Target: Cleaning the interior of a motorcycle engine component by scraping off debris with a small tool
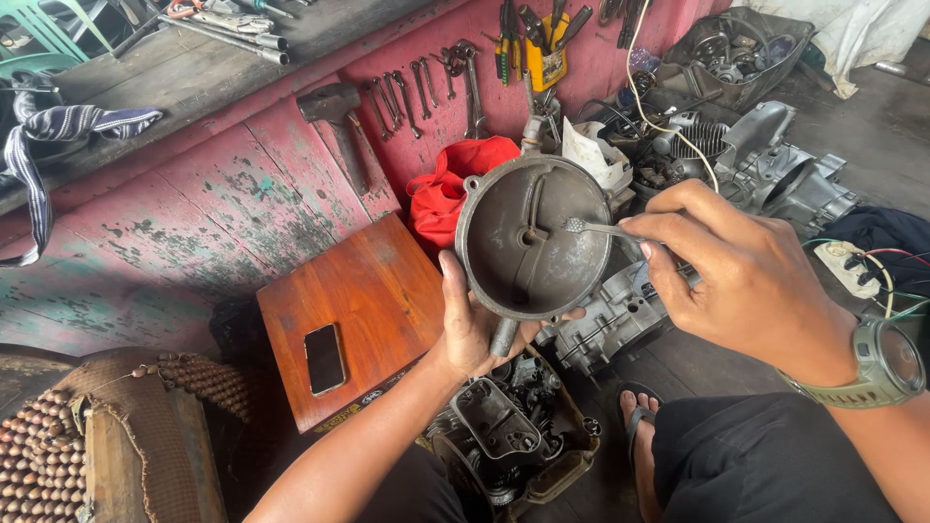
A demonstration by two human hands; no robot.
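Note:
My left hand (472, 324) grips a round grey metal engine cover (518, 237) by its lower rim, holding it upright with the hollow inside facing me. My right hand (741, 276), with a green watch on the wrist, pinches a thin metal tool (596, 229) whose small round tip rests inside the cover, right of its centre hole. Below the cover lies a grey engine casing (610, 320).
A brown wooden stool (373, 291) with a black phone (325, 358) stands at left. A box of engine parts (509, 436) lies below my hands. Wrenches (417, 92) and a hammer (339, 121) hang on the red wall. A red cloth (446, 189) and more engine parts (785, 169) lie behind.

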